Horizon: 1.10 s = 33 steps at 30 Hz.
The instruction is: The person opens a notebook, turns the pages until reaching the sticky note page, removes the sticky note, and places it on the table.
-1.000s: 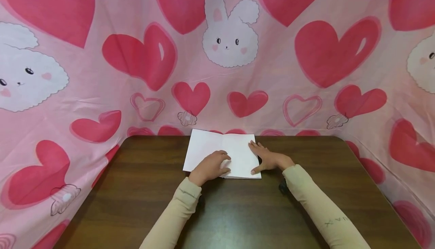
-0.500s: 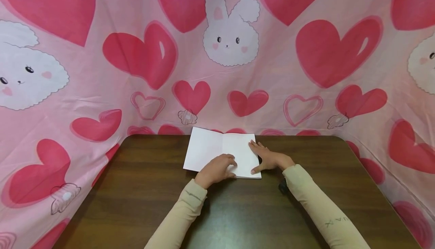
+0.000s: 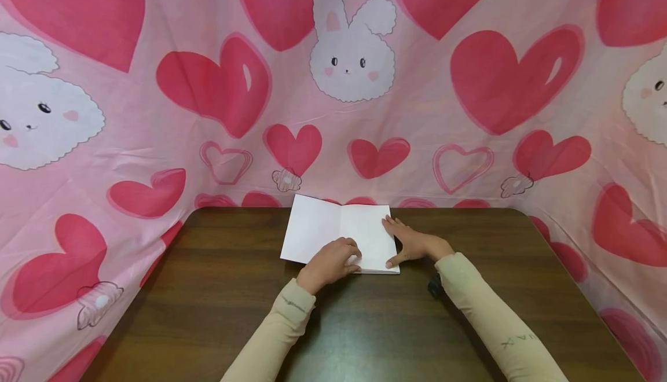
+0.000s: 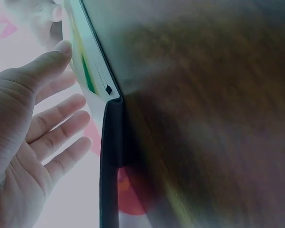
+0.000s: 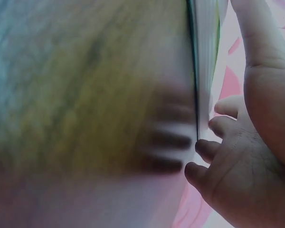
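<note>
An open notebook (image 3: 312, 223) with blank white pages lies at the far edge of the table. Its dark cover (image 4: 111, 137) and page edges show in the left wrist view, with green and yellow slivers among the sheets. My left hand (image 3: 330, 261) is over the near part of the notebook, just right of the fold, fingers loosely bent and thumb at the near page edge. On the right side, my right hand (image 3: 409, 242) rests with fingers spread along the outer page edge, thumb near the corner. The right wrist view shows its fingertips (image 5: 206, 149) beside the stacked pages.
The brown wooden table (image 3: 208, 312) has a glossy top and rounded far corners. A pink cloth (image 3: 417, 110) with hearts and rabbit faces hangs behind it and along both sides. A small dark object (image 3: 435, 287) shows under the right wrist.
My left hand has shifted a little to the right, from the fold onto the right page. The right hand stays in place at the outer edge.
</note>
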{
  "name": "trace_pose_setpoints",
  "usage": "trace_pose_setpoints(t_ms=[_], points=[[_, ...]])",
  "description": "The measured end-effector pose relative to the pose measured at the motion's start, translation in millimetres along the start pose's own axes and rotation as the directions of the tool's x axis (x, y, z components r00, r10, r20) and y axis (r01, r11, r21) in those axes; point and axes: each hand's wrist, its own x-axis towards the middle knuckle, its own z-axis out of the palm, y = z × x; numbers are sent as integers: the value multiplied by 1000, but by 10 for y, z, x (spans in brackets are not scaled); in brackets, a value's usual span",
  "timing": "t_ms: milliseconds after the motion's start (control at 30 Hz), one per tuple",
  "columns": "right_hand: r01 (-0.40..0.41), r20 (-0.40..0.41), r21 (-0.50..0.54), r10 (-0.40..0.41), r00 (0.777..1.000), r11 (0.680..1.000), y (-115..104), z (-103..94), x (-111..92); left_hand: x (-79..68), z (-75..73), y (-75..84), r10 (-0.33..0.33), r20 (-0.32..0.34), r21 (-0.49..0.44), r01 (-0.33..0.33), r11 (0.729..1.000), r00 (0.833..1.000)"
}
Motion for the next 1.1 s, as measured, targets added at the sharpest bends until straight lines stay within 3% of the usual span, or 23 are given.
trace_pose_setpoints(t_ms=[433, 667, 800, 1100], points=[[-20, -6, -8, 20, 1000, 1000, 88, -105, -139, -40, -36, 25, 21, -41, -29, -23, 999, 999], [-44, -33, -3, 44, 999, 999, 95, -101, -154, -49, -14, 83, 15, -155, 42, -9, 999, 988], [-42, -42, 5, 42, 998, 999, 72, -78, -126, -62, 2, 121, -35, -239, 61, 51, 997, 971], [12, -43, -29, -13, 999, 999, -21, 4, -38, -99, -135, 131, -91, -417, 73, 133, 988, 904]])
